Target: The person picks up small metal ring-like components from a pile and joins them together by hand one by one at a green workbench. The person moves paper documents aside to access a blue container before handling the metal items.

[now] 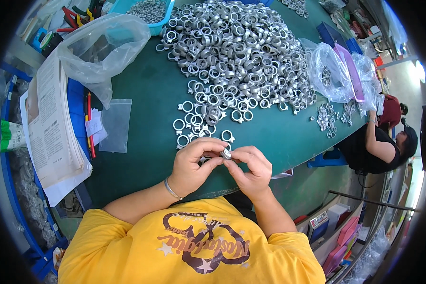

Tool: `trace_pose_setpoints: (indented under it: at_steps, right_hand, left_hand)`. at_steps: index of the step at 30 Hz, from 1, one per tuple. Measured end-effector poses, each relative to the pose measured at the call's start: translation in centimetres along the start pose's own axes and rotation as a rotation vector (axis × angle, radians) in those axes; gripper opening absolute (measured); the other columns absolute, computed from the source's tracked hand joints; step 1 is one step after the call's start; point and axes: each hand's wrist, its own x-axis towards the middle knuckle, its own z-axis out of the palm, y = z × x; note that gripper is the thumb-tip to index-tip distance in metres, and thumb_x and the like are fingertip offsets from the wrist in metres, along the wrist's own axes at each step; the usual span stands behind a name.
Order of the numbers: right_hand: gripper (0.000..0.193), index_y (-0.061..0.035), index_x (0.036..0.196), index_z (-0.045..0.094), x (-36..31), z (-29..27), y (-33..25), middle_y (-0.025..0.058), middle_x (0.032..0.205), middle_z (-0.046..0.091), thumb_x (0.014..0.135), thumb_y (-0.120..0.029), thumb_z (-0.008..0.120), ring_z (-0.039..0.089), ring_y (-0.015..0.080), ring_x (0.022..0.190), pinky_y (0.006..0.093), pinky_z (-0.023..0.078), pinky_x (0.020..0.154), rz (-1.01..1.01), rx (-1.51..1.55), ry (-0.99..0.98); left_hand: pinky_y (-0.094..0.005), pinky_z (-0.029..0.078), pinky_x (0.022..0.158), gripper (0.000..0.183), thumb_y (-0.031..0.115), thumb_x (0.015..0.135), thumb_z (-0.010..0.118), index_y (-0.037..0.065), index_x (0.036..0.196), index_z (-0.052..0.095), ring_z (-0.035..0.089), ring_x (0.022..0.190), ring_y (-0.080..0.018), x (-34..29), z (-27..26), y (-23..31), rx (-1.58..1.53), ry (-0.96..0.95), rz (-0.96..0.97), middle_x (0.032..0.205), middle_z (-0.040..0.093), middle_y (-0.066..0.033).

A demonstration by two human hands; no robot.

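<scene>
While a green tabletop (149,170) fills most of the middle of the view, a broad heap of grey metal rings (241,52) covers much of its far side, loose ones trailing toward the person. Left of the heap slumps a large clear plastic bag (99,49), its mouth loose and its film crumpled. Against this bag stands a turquoise basin (167,16), cut off by the upper edge and heaped with small metal parts (147,10). To the heap's right, another clear bag (333,87) lies beside a purple tray (349,71); metal pieces show at the bag, though whether inside it or behind its film I cannot tell. Beyond is a dark blue bin (329,35), contents too small to make out.

Near the tabletop's front edge, the left hand (194,163) and right hand (252,169) meet, each grip nearly closed, fingertips pinching one small silver metal piece (226,154) between them, just above the tabletop's near side. A flat, clear zip bag (116,125) lies to their left.
</scene>
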Motion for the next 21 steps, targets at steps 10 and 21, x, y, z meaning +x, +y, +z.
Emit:
trace_pose_setpoints:
  at_steps: [10, 21]
  right_hand:
    - [0.022, 0.0009, 0.087, 0.064, -0.2, 0.0, 0.1, 0.011, 0.08, 0.063, 0.068, 0.005, 0.072, 0.062, 0.0191, 0.069, 0.026, 0.05, 0.059, 0.011, -0.021, -0.02]
    - [0.01, 0.0059, 0.093, 0.062, -1.0, 0.6, 0.5, 0.0064, 0.079, 0.064, 0.085, -0.001, 0.059, 0.06, 0.0086, 0.066, 0.0201, 0.049, 0.057, 0.698, 0.572, -0.035]
  left_hand:
    - [-0.0234, 0.052, 0.069, 0.018, -0.006, 0.076, 0.065, 0.002, 0.091, 0.062, 0.063, 0.081, -0.0147, 0.2, 0.1, 0.0, 0.041, 0.093, 0.056, 0.096, 0.063, -0.0083]
    - [-0.0245, 0.051, 0.073, 0.019, -0.006, 0.076, 0.067, -0.002, 0.093, 0.06, 0.061, 0.082, -0.015, -0.2, 0.0, 0.5, 0.059, -0.033, -0.026, 0.094, 0.06, -0.0091]
